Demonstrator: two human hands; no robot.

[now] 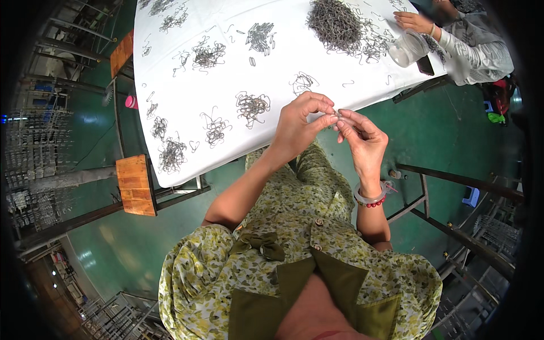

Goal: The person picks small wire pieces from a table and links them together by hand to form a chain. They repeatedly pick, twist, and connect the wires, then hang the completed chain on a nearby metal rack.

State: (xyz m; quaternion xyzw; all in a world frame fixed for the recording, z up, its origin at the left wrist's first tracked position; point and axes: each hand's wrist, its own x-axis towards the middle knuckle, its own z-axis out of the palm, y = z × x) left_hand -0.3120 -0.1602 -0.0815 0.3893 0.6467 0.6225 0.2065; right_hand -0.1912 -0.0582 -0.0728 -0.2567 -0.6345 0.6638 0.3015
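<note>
Both hands meet just past the near edge of the white table. The left hand and right hand each pinch a small wire hook between their touching fingertips.

Both hands meet above the near edge of the white table: the left hand and the right hand pinch a small wire piece, probably a hook (too small to tell). Loose wire bundles dot the cloth; a large heap lies by a co-worker's hand.
</note>
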